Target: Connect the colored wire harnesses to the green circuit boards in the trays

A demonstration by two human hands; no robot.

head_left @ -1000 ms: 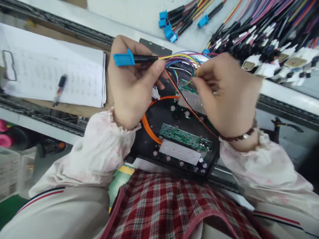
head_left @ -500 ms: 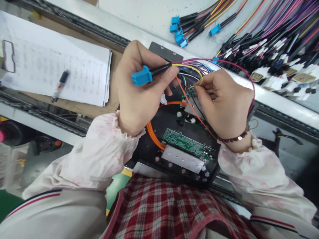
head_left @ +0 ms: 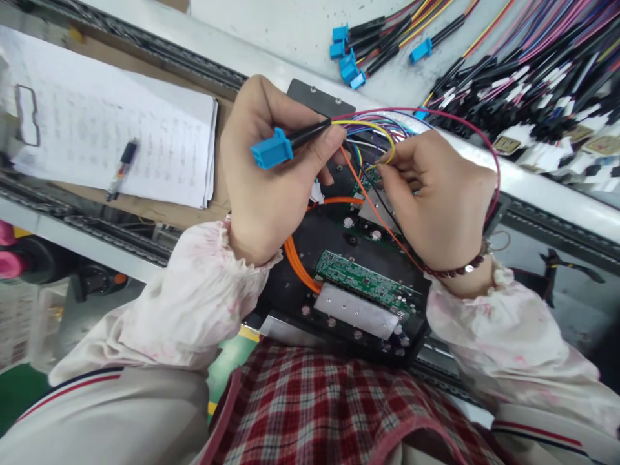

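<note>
My left hand (head_left: 278, 168) pinches the black-sleeved end of a wiring harness, just behind its blue connector (head_left: 272, 150), which points left. From the sleeve a yellow wire (head_left: 372, 124), a magenta wire and an orange wire (head_left: 362, 187) fan out to the right. My right hand (head_left: 431, 194) has its thumb and forefinger closed on the yellow wire, close above a circuit board (head_left: 369, 179); the wire's tip is hidden by the fingers. Below both hands lies a black housing (head_left: 300, 242) with a second green circuit board (head_left: 363, 278) and a silver plate (head_left: 356, 311).
Blue-connector harnesses (head_left: 347, 64) and a heap of white-connector harnesses (head_left: 523, 110) lie on the far bench. On the left are paper sheets (head_left: 165, 142) with a marker pen (head_left: 122, 169). Pliers (head_left: 552, 271) rest at the right. Orange cables (head_left: 296, 265) curve across the housing.
Both hands keep their grips with barely any movement. The view has shifted slightly, so the papers and pen appear a little further right.
</note>
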